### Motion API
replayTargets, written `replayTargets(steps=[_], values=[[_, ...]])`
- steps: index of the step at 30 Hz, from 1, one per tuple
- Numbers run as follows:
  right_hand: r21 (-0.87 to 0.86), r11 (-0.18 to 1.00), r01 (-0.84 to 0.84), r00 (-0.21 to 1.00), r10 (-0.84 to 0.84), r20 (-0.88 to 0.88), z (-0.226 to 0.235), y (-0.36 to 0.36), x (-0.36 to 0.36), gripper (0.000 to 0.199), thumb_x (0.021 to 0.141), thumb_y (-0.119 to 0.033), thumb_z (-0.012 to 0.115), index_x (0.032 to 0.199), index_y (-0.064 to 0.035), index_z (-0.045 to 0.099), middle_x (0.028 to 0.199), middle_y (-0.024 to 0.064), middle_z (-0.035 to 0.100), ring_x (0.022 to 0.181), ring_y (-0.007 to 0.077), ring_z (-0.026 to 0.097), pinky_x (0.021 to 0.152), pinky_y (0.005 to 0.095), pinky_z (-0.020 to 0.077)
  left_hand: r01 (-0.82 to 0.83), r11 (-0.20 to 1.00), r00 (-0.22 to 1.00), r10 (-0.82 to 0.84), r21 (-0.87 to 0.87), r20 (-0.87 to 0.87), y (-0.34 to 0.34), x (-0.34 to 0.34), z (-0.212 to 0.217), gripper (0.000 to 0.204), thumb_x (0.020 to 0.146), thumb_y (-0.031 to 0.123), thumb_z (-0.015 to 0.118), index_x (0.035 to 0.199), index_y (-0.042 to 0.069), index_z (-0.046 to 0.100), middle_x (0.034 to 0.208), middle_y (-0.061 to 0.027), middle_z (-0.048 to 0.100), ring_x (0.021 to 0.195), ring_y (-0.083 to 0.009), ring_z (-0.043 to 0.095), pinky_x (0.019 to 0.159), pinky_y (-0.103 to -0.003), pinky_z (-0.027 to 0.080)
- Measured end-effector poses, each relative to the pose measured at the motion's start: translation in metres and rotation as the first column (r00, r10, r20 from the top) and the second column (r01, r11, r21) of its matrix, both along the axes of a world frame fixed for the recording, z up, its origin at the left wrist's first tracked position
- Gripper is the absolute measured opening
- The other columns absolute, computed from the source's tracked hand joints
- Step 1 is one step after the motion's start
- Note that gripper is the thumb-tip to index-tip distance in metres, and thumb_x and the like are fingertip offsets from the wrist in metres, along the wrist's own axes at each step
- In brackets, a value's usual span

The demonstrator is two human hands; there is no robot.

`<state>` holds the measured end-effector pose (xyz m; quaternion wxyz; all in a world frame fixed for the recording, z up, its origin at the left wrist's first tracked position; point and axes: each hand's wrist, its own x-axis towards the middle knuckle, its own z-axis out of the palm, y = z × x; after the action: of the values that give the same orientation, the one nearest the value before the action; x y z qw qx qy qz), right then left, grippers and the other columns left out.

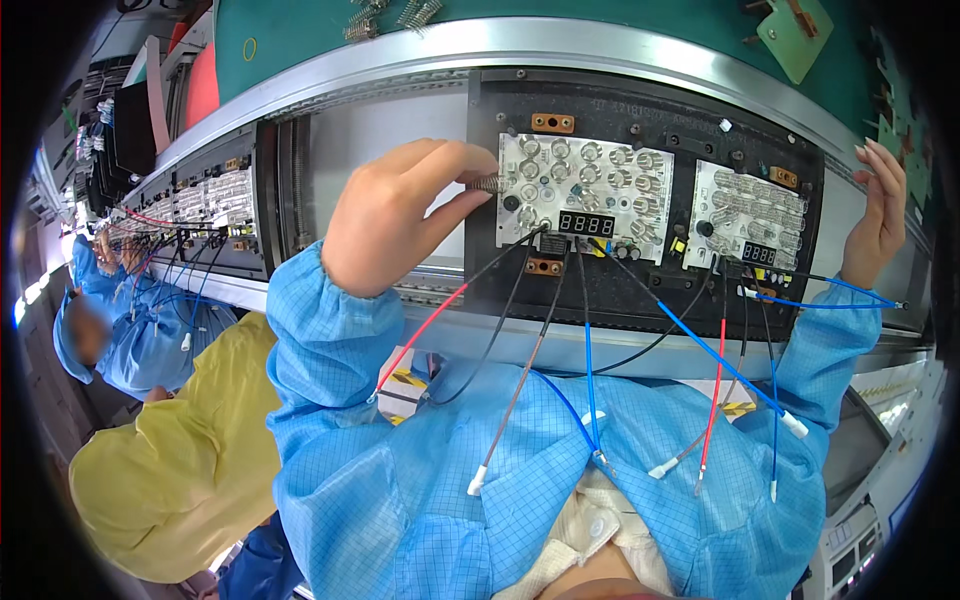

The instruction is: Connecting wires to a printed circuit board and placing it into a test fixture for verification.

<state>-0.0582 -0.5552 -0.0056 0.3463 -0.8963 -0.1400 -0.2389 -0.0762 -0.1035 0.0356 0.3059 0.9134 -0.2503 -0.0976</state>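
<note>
Fingers (470, 165) of the left hand (395, 215) were seen pinched shut on a small metal spring (487, 184), held at the left edge of the left circuit board (585, 195), approx. level w/ its upper rows of clear round LEDs. The right hand (880, 210) was held up at the far right of the black fixture tray (490, 120), fingers loosely extended and apart, nothing gripped; whether the tray's edge was touched could not be told.

Judged from the pose, the spring was being seated at the board's edge. For that to be done well, the spring should be kept straight along its axis, pinched lightly so the coils are not crushed, and the dangling leads kept out of the way; the tray could be steadied by the free hand.

Counts: 2 boards were seen in the tray, the right circuit board (745, 215) being smaller in view; 1 dark digit display on each, so 2. 1 spring was in hand, w/ more lying loose on the green mat (300, 40) above, no. not clear. Several wires, red, blue and black/grey, were hung from the boards over the blue sleeves. At left, other workers in blue and yellow gowns (160, 470) were seated along the conveyor.
</note>
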Motion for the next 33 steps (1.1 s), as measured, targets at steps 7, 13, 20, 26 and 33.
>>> replayTargets(steps=[7, 13, 20, 26, 33], values=[[-0.012, 1.000, -0.004, 1.000, 0.004, -0.007, -0.001, 0.001, 0.000, 0.026, 0.096, -0.007, 0.039, 0.110, -0.0034, 0.060, 0.120, 0.0115, 0.056, 0.105, 0.0207, 0.057, 0.080, 0.0292, 0.0474, -0.029, 0.996, 0.998, 0.034, -0.087, 0.050, -0.007, -0.005, -0.007, 0.025, 0.074, 0.000, 0.066, 0.096, 0.006, 0.057, 0.082, -0.0099, 0.064, 0.074, -0.0266, 0.064, 0.061, -0.033, 0.050], [0.001, 1.000, -0.004, 1.000, 0.004, -0.006, 0.000, 0.003, 0.000, 0.025, 0.095, -0.007, 0.040, 0.109, -0.0032, 0.061, 0.120, 0.0119, 0.056, 0.105, 0.0211, 0.057, 0.080, 0.0294, 0.0477, -0.043, 0.995, 0.996, 0.050, -0.087, 0.072, -0.012, -0.004, -0.007, 0.027, 0.074, -0.001, 0.065, 0.098, 0.006, 0.056, 0.079, -0.0104, 0.063, 0.072, -0.0264, 0.063, 0.060, -0.033, 0.050], [0.003, 1.000, -0.020, 1.000, 0.020, 0.001, 0.000, 0.004, -0.001, 0.025, 0.096, -0.012, 0.042, 0.110, -0.0060, 0.062, 0.119, 0.0100, 0.057, 0.106, 0.0200, 0.058, 0.081, 0.0272, 0.0477, -0.070, 0.994, 0.997, 0.073, -0.086, 0.038, -0.016, -0.007, 0.002, 0.029, 0.073, -0.002, 0.065, 0.099, 0.007, 0.054, 0.079, -0.0087, 0.061, 0.070, -0.0258, 0.062, 0.059, -0.033, 0.049], [0.011, 1.000, -0.015, 1.000, 0.015, 0.003, 0.000, 0.008, -0.003, 0.025, 0.096, -0.010, 0.042, 0.109, -0.0054, 0.063, 0.119, 0.0101, 0.057, 0.106, 0.0196, 0.058, 0.081, 0.0270, 0.0472, -0.057, 0.998, 0.998, 0.057, -0.013, -0.023, -0.016, -0.005, 0.007, 0.033, 0.073, -0.001, 0.063, 0.102, 0.007, 0.051, 0.080, -0.0089, 0.060, 0.069, -0.0271, 0.061, 0.059, -0.034, 0.048], [0.006, 1.000, -0.011, 1.000, 0.011, 0.000, 0.001, 0.011, -0.004, 0.024, 0.095, -0.005, 0.042, 0.108, -0.0014, 0.061, 0.118, 0.0134, 0.056, 0.105, 0.0209, 0.057, 0.079, 0.0290, 0.0472, -0.021, 1.000, 1.000, 0.021, -0.002, 0.003, -0.019, -0.004, 0.013, 0.031, 0.074, 0.000, 0.062, 0.102, 0.007, 0.051, 0.081, -0.0101, 0.061, 0.072, -0.0291, 0.061, 0.061, -0.036, 0.048]])
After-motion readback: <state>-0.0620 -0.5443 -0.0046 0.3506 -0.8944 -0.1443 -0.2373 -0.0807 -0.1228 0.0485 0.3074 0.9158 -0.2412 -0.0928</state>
